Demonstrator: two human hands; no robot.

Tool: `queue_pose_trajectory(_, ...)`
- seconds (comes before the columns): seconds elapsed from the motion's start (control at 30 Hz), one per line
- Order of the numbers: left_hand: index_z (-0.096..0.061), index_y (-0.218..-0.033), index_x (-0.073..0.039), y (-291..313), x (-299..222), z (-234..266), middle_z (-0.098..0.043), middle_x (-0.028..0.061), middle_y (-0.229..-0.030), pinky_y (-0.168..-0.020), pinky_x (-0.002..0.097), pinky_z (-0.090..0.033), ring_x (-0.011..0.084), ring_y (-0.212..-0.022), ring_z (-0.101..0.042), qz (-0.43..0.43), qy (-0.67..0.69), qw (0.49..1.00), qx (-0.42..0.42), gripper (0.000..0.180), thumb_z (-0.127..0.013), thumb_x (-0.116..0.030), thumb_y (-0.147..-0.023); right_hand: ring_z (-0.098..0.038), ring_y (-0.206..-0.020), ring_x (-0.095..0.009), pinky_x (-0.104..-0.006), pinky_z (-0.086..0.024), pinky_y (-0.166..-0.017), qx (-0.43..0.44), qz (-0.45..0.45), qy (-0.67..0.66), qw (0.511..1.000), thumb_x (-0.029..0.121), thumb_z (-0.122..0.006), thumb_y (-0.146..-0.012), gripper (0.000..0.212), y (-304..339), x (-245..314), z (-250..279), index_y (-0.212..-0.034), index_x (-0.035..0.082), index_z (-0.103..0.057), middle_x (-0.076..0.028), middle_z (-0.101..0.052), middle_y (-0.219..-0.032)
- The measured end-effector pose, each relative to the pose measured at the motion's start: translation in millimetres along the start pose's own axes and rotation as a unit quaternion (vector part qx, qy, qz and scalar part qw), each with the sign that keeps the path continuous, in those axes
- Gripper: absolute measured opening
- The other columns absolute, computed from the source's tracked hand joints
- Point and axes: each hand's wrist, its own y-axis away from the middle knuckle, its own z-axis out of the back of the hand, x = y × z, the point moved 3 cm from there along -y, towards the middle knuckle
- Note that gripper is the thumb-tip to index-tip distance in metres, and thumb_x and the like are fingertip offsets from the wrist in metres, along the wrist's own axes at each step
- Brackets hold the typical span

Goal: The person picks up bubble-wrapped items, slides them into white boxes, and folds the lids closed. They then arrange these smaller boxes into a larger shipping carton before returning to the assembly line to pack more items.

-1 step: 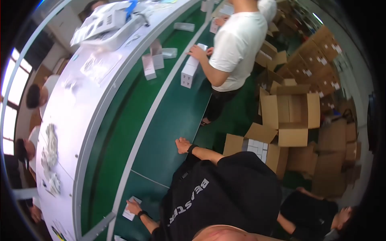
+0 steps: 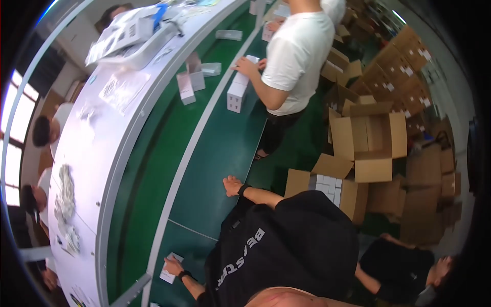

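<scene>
My left hand [image 2: 173, 266] grips a small white box [image 2: 167, 277] that lies on the green work surface [image 2: 197, 199] at the lower left. Its fingers lie over the box, and part of the box is hidden beneath them. Farther up, my right hand [image 2: 232, 185] rests at the near edge of the same surface, its fingers curled in and no object visible in them. Both wrists wear dark bands.
A metal rail [image 2: 176, 184] separates my surface from a green conveyor belt [image 2: 138, 204] bearing white boxes [image 2: 186, 88]. Ahead, a person in a white shirt [image 2: 299, 56] holds a row of boxes [image 2: 237, 93]. Open cartons [image 2: 373, 169] stand to my right; another person [image 2: 396, 268] is at the lower right.
The whole view has turned slightly. My left hand still holds the white box, and my right hand stays where it was on the surface edge.
</scene>
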Motion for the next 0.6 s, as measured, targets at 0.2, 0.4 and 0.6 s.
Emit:
queue_pose_trajectory(0.2,-0.061,-0.124,-0.003,-12.5,10.4,7.7,-0.069,0.0264,-0.103,-0.079,0.0493,-0.051,0.0390,-0.098,-0.066,-0.068,0.065,0.995,-0.020,0.051,-0.065,-0.039,-0.089,-0.053,-0.111,-0.039,-0.0452,-0.051,-0.089,-0.031,-0.064,-0.013,0.997,0.017,-0.082,-0.060,0.063,-8.9,-5.2,0.4,-0.112,0.000,-0.052,-0.023,-0.051,-0.116)
queue_pose_trajectory(0.4,-0.052,-0.133,-0.003,22.5,7.7,72.8,-0.064,0.0218,-0.115,-0.074,0.0428,-0.056,0.0316,-0.101,-0.064,0.041,0.367,0.929,0.023,0.054,-0.060,-0.040,-0.094,-0.054,-0.110,-0.038,-0.0445,-0.052,-0.088,-0.008,-0.050,-0.013,0.999,0.019,-0.082,-0.062,0.062,-12.8,5.4,-3.4,-0.113,0.000,-0.053,-0.023,-0.051,-0.117)
queue_pose_trajectory(0.6,-0.046,-0.139,-0.004,63.5,-98.1,66.3,-0.060,0.0164,-0.122,-0.068,0.0349,-0.059,0.0268,-0.101,-0.062,0.065,0.725,0.680,0.084,0.050,-0.055,-0.034,-0.099,-0.056,-0.111,-0.039,-0.0467,-0.052,-0.088,-0.024,-0.045,0.001,0.999,0.019,-0.082,-0.064,0.055,-4.9,-5.2,2.5,-0.111,0.002,-0.058,-0.022,-0.056,-0.115)
